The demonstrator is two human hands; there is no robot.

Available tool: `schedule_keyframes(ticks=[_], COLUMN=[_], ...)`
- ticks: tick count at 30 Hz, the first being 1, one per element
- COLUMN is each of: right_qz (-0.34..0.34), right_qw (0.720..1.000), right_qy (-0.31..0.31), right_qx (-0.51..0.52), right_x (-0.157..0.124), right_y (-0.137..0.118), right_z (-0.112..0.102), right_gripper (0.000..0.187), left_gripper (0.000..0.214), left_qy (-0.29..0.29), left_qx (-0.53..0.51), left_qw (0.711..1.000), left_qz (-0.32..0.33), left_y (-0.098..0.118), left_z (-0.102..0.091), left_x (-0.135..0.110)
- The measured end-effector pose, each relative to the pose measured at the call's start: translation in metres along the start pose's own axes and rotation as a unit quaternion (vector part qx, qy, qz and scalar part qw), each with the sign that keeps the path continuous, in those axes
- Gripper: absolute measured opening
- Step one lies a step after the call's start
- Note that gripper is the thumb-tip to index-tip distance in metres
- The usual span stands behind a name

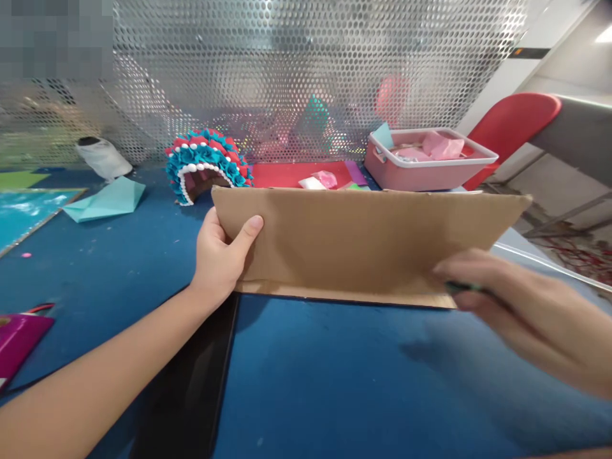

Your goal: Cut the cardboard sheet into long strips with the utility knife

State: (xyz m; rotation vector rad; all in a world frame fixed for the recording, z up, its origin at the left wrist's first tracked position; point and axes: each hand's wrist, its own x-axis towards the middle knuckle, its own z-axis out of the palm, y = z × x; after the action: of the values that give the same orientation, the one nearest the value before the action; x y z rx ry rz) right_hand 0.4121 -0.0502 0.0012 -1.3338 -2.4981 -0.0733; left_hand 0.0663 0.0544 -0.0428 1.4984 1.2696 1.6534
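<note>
A brown cardboard sheet (354,242) stands raised on its long lower edge, tilted over the blue table. My left hand (218,260) grips its left end, the thumb pressed on the near face and the other fingers hidden behind. By the sheet's lower right corner, my right hand (511,299) is closed around a small dark, greenish object (463,287). Motion blur hides what kind of object it is, and I cannot tell whether it touches the cardboard.
Behind the sheet are a blue and red ruffled arch with white beads (208,162) and a pink basket (425,169) of paper scraps. A dark flat panel (191,382) lies under my left forearm. Folded light-blue paper (108,199) is at left; a red chair (514,131) stands right.
</note>
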Motion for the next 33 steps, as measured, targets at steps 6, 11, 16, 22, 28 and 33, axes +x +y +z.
schedule_keyframes(ticks=[6, 11, 16, 22, 28, 33], right_qz=[-0.112, -0.101, -0.063, -0.051, -0.053, -0.058], right_qw=[0.991, 0.984, 0.977, 0.974, 0.972, 0.972], right_qy=[-0.042, -0.025, -0.041, -0.064, -0.054, -0.047], right_qx=[-0.057, -0.142, -0.199, -0.213, -0.222, -0.223], right_x=[0.02, 0.029, 0.039, 0.04, 0.043, 0.046], right_y=[-0.038, -0.056, -0.076, -0.08, -0.083, -0.088], right_z=[0.037, 0.05, 0.045, 0.043, 0.041, 0.044], right_gripper=[0.037, 0.048, 0.056, 0.061, 0.059, 0.059], left_gripper=[0.038, 0.035, 0.037, 0.045, 0.042, 0.044], left_qy=[-0.01, 0.001, 0.003, 0.003, 0.013, 0.017], left_qx=[-0.041, -0.053, -0.072, -0.06, -0.032, -0.012], left_qw=[0.998, 0.997, 0.995, 0.997, 0.999, 1.0], left_qz=[0.041, 0.049, 0.062, 0.046, 0.016, 0.016], left_y=[-0.008, -0.007, -0.01, -0.013, -0.009, -0.007], left_z=[-0.006, -0.004, -0.005, -0.007, -0.005, -0.005], left_x=[-0.005, -0.007, -0.006, -0.009, -0.01, -0.01])
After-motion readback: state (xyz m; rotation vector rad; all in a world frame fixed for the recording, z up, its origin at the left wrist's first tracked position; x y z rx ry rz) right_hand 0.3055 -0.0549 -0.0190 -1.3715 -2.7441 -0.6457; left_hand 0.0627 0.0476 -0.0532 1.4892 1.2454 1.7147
